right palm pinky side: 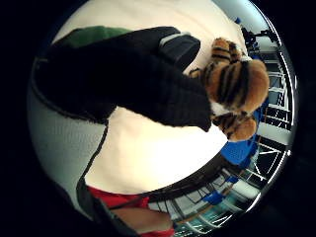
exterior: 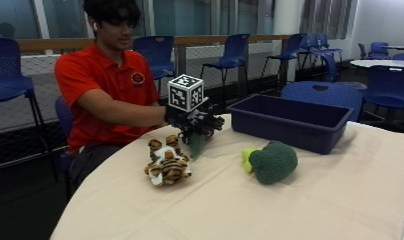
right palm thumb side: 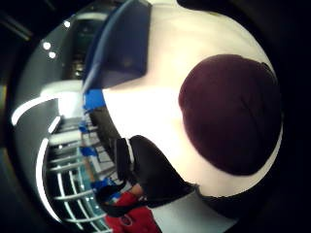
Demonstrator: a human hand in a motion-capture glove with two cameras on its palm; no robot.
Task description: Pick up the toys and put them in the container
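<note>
My gloved right hand [exterior: 192, 122] is raised above the table's near-left part, its fingers [right palm pinky side: 148, 84] curled round a dark purple toy [right palm thumb side: 231, 114] with a green end [right palm pinky side: 94, 34]. That toy hangs below the hand [exterior: 197, 146], clear of the cloth. Just beneath and to the left, a striped tiger plush [exterior: 167, 164] [right palm pinky side: 237, 84] lies on the table. Towards the middle of the table lies a green broccoli plush [exterior: 274, 161]. The blue container [exterior: 282, 131] [right palm thumb side: 124, 46] stands behind the broccoli, to the right of my hand; what shows of its inside holds nothing.
A cream cloth covers the round table [exterior: 255, 210]. The person in a red shirt [exterior: 109, 85] sits at the table's far-left edge. Blue chairs [exterior: 232, 50] stand behind, along a railing.
</note>
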